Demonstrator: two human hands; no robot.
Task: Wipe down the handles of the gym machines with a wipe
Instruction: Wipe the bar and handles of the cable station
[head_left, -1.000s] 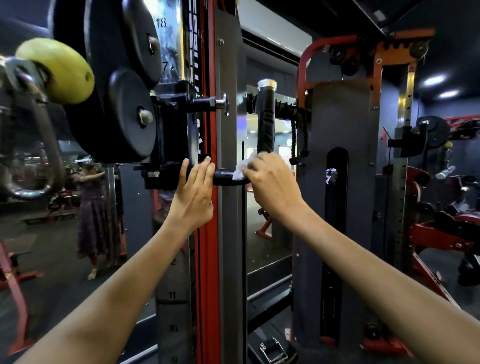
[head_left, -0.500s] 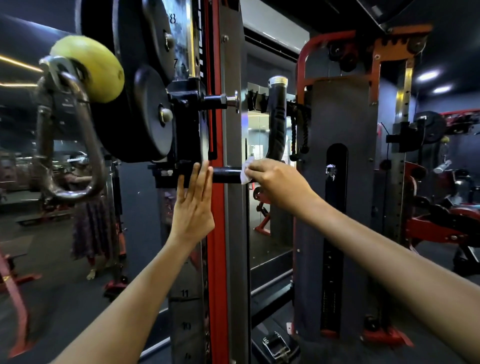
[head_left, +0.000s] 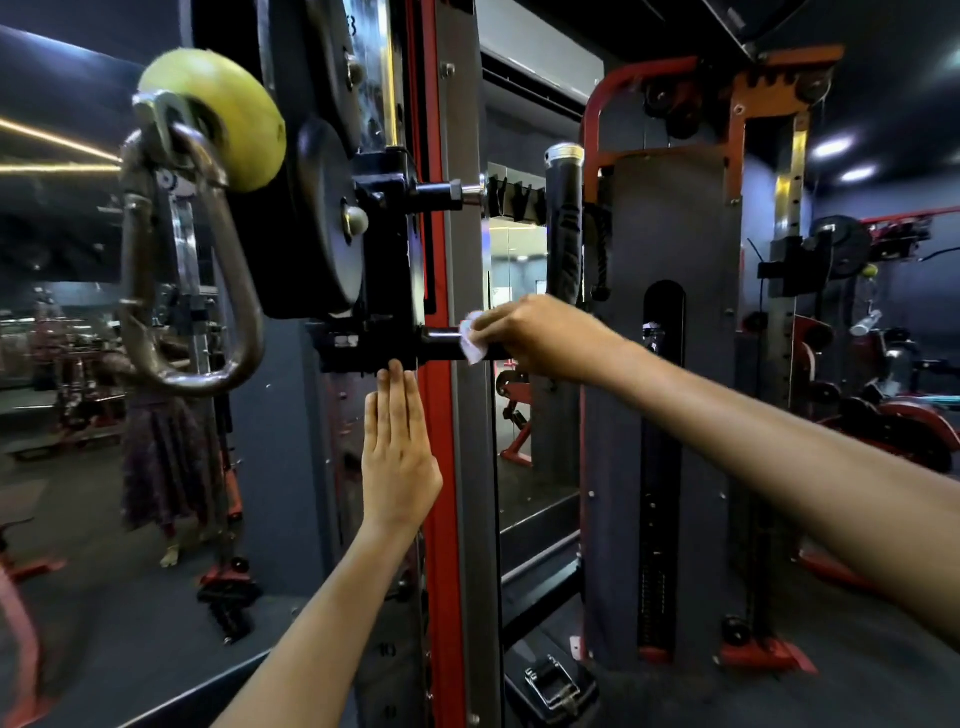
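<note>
While both forearms reach in from the bottom edge, the left hand (head_left: 397, 457) stands nearest, held flat with its fingers straight and pressed together, gripping nothing; its fingertips touch the underside of the black carriage block (head_left: 371, 348) on the machine's upright. Just past it and to the right, the right hand (head_left: 540, 338) curls over the horizontal black handle (head_left: 441, 345) that sticks out of that block, and pinches a small white wipe (head_left: 474, 343) against the bar. The wipe lies bunched on the handle, just beside the red-and-grey upright post (head_left: 452, 467). Above the hand rises a vertical black grip (head_left: 563, 228) with a silver cap. Up to the left hang a large steel carabiner (head_left: 192, 270) and a yellow-green ball (head_left: 228, 119), in front of black pulley discs (head_left: 322, 218). Farther back stands a grey weight-stack housing (head_left: 670, 415), with more red-framed machines (head_left: 893, 395) well apart at far right.
</note>
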